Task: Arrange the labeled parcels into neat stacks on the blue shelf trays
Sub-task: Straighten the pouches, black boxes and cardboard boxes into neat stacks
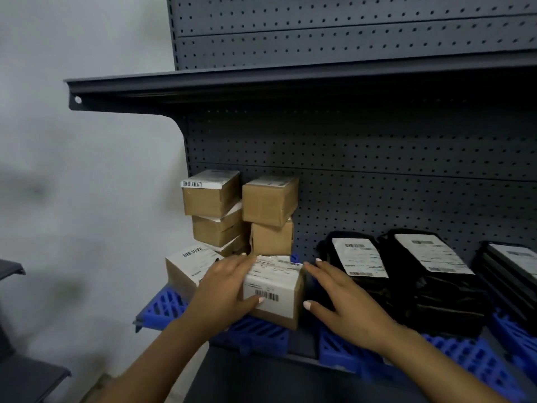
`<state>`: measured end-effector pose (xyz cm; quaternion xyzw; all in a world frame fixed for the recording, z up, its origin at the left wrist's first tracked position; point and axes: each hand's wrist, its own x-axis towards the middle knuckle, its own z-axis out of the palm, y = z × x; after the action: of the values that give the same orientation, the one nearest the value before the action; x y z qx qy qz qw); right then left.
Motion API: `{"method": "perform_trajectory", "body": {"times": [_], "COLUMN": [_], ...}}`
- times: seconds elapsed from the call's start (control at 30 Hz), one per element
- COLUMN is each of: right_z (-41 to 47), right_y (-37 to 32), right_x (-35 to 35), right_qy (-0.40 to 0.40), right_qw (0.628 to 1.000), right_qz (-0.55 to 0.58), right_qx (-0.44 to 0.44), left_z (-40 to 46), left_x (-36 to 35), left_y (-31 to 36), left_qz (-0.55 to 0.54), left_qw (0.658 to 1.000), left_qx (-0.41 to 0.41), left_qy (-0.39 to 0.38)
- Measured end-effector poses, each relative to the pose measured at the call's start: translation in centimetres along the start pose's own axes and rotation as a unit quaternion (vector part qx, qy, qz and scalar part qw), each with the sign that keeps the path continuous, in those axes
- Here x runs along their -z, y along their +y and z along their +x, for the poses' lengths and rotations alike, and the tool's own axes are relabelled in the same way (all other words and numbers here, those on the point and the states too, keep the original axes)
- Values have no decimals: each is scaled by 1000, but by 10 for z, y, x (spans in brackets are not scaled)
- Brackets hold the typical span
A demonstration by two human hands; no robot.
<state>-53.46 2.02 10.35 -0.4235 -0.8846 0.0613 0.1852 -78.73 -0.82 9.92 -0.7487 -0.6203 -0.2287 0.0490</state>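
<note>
A brown cardboard parcel (274, 292) with white barcode labels sits at the front of the left blue tray (165, 308). My left hand (225, 289) lies against its left side, fingers over the top edge and thumb on the front label. My right hand (341, 298) hovers just right of it with fingers straight, not touching. Behind stand two stacks of brown parcels, the left stack (213, 209) and the right stack (270, 216), against the pegboard. Another labeled box (187, 264) sits at the tray's left.
Black plastic mailer parcels with white labels lie in piles (360, 263) (436, 274) on the right blue tray (470, 356); more (514, 266) at the far right. A dark metal shelf (261, 85) overhangs above. A white wall is to the left.
</note>
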Motion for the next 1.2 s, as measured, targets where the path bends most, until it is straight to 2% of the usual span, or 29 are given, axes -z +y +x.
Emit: {"method": "perform_trajectory", "body": {"times": [0.23, 0.43, 0.67, 1.07, 1.2], "right_z": [14, 20, 24, 27, 33], "right_y": [-20, -23, -17, -4, -4], "right_x": [-31, -39, -38, -30, -14], "right_qy": [10, 31, 27, 5, 31], "right_qw": [998, 996, 997, 999, 998], "right_qz": [-6, -27, -25, 3, 20], "right_qx": [-59, -81, -73, -41, -42], "left_z": [7, 10, 9, 8, 15], "left_x": [-12, -21, -28, -17, -6], "left_y": [-32, -45, -46, -32, -32], "left_qz": [1, -23, -45, -8, -26], "left_qw": [997, 994, 995, 997, 998], "left_qx": [-75, -110, -90, -69, -47], "left_qy": [-28, 0, 23, 25, 19]}}
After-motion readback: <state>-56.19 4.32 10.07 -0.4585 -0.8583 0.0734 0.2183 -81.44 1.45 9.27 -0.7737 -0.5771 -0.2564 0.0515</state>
